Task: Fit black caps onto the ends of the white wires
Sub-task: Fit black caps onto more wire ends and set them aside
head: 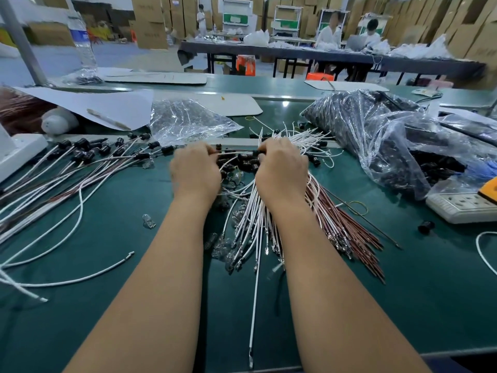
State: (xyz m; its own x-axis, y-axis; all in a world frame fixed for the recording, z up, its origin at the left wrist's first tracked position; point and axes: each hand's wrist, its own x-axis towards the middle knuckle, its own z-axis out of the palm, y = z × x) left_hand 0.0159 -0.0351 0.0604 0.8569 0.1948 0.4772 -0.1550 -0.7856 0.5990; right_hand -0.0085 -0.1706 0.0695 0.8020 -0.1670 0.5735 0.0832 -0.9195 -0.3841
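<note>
Left hand (195, 172) fingers curled, pinching white wire (236, 151); right hand (281, 168) curled round black cap (256, 152) (grip partly hidden).

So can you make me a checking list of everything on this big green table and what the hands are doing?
Surface: green mat, mostly covered.
Job's things: white wires fanned under the right hand; loose black caps between the hands; capped wires piled left.
Clutter: bag of caps, emptier clear bag, small glass bulbs, paper with pen, water bottle.
Grips: left hand and right hand both curl round wires and caps.
Cables: brown wires beside the white ones; power strip at right.
Surroundings: stacked boxes, people at a far table.
</note>
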